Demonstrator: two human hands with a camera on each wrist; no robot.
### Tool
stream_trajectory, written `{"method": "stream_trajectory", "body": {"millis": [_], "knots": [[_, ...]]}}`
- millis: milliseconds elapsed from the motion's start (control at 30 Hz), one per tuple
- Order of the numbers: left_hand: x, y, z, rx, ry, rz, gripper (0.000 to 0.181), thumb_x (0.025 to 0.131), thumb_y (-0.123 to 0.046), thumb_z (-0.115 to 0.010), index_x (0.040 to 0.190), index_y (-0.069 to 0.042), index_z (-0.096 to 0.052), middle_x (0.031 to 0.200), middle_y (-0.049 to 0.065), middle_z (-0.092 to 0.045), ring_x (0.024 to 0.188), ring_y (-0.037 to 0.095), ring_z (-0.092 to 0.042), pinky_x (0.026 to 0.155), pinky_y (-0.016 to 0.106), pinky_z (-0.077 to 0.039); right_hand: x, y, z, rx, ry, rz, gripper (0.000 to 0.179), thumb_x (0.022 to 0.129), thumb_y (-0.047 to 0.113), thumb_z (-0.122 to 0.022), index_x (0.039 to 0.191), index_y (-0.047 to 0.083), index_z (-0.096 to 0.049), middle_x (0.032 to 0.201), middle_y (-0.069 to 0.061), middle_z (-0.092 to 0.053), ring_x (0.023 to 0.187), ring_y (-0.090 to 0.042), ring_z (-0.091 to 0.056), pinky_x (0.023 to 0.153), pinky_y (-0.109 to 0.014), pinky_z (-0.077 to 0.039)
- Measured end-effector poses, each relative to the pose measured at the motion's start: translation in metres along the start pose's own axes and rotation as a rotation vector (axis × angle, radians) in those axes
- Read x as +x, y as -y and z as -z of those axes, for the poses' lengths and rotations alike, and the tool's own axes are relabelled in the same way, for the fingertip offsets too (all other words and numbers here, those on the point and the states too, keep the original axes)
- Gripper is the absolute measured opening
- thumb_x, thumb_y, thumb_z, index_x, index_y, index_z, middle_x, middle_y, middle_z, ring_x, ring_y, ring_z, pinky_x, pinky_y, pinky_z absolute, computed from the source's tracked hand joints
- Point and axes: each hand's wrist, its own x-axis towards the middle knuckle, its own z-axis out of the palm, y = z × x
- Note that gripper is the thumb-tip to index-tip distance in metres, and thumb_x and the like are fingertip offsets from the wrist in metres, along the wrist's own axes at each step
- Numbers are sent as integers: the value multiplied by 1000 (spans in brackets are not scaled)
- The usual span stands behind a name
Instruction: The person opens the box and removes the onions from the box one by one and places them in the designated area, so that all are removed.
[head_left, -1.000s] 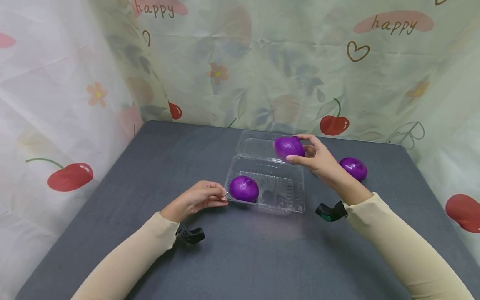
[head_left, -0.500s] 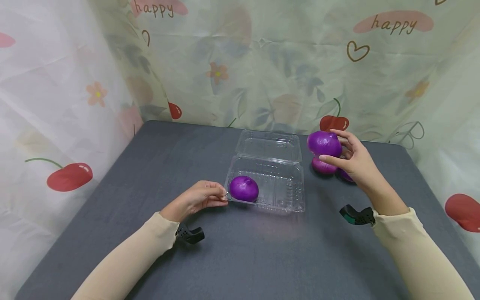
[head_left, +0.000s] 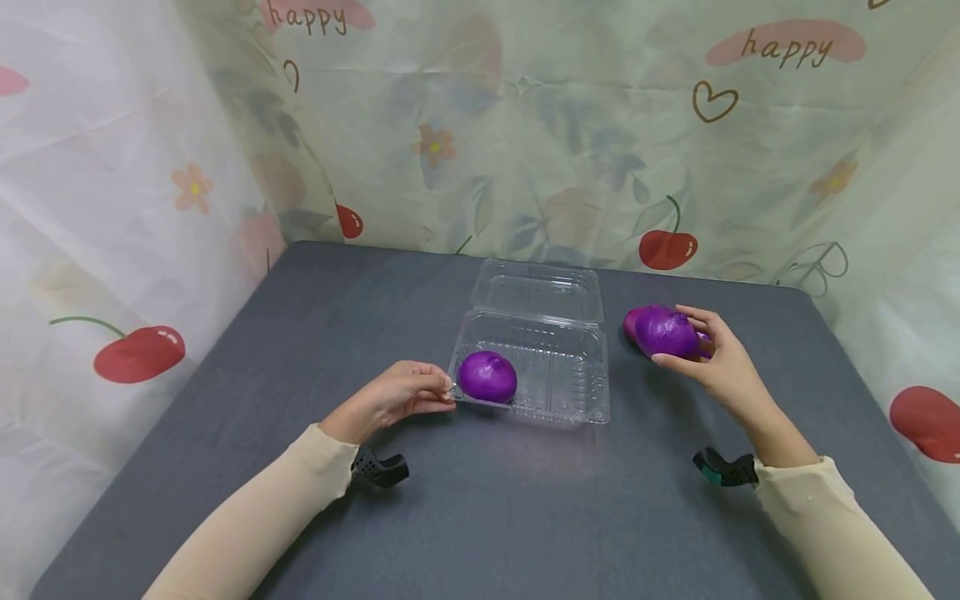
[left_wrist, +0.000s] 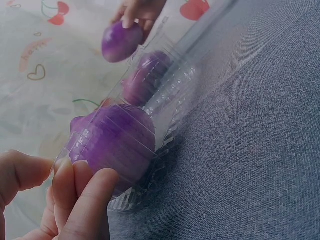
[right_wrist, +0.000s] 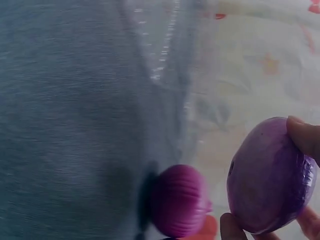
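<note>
My left hand [head_left: 401,392] pinches the front left corner of a clear plastic clamshell box [head_left: 551,367], which lies with its lid folded back. One glossy purple onion [head_left: 487,377] sits at the left end of the box; in the left wrist view this onion [left_wrist: 117,145] shows through the clear wall. My right hand [head_left: 716,362] grips a second purple onion [head_left: 666,332] to the right of the box, thumb in front and fingers behind. In the right wrist view, the held onion [right_wrist: 270,177] is above the table, beside a pinker onion [right_wrist: 180,200].
Behind the held onion, the pinker onion [head_left: 631,325] shows partly on the table [head_left: 487,517]. Another purple onion [head_left: 705,344] is mostly hidden by the right hand. A printed curtain [head_left: 517,167] hangs at the back and sides.
My right hand has carried its onion from over the box lid to the right, then down towards the other onions. The left hand, the box and the onion inside have stayed put.
</note>
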Motion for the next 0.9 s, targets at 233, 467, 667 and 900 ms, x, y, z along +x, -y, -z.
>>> {"method": "stream_trajectory", "body": {"millis": [233, 467, 667, 900], "knots": [[0, 0, 0, 7, -7, 1, 6, 92, 3, -54, 91, 3, -60, 78, 7, -66, 75, 15, -67, 83, 33, -61, 0, -18, -12, -1, 65, -29, 87, 82, 32, -78, 150, 11, -28, 149, -29, -30, 129, -52, -38, 102, -67, -41], [1, 0, 1, 9, -8, 1, 11, 93, 2, -54, 86, -2, -62, 77, 6, -67, 75, 14, -67, 82, 33, -61, 4, -30, -22, -44, 106, -31, 85, 81, 30, -79, 148, 8, -30, 147, -30, -33, 128, -51, -40, 102, -66, -41], [1, 1, 2, 6, -6, 1, 14, 94, 2, -55, 83, -4, -63, 77, 6, -67, 75, 15, -68, 82, 33, -61, 6, -33, -26, -79, 117, -32, 84, 81, 28, -79, 147, 6, -31, 145, -31, -34, 127, -51, -42, 102, -65, -41], [1, 1, 2, 5, -9, -2, 12, 93, 2, -55, 85, -3, -62, 77, 7, -67, 74, 14, -68, 82, 33, -61, 7, -36, -28, -80, 121, -23, 84, 81, 27, -79, 146, 5, -31, 145, -31, -35, 127, -49, -43, 100, -62, -44]]}}
